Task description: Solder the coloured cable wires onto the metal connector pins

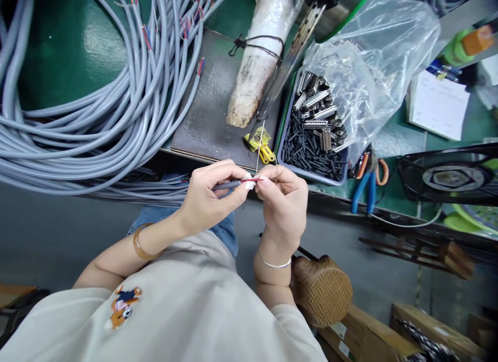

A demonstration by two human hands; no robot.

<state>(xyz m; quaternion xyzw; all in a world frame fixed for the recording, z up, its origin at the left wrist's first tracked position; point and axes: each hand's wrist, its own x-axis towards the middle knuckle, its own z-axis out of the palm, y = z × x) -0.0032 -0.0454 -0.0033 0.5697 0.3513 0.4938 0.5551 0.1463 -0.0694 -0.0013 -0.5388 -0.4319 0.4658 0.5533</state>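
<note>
Near the bench's front edge, my left hand [213,193] pinches the end of a grey cable [226,185], its thumb and forefinger close to the tip. White tape or covers wrap some fingertips. A red wire [252,180] runs out of the cable end to my right hand [283,193], whose thumb and forefinger are closed on it. A thin pale solder-like strand [260,147] comes down from above to between the hands. Beyond the fingertips lies a yellow tool [265,150] on a dark board [208,108]. The fingers partly hide the other wires.
Bundled grey cables [116,128] with stripped ends fill the left. A blue bin [313,176] holds metal connectors and black sleeves under a plastic bag [377,61]. Pliers [365,183], a black fan [447,172] and a paper pad [438,105] lie to the right. A wrapped white tube [259,56] points toward me.
</note>
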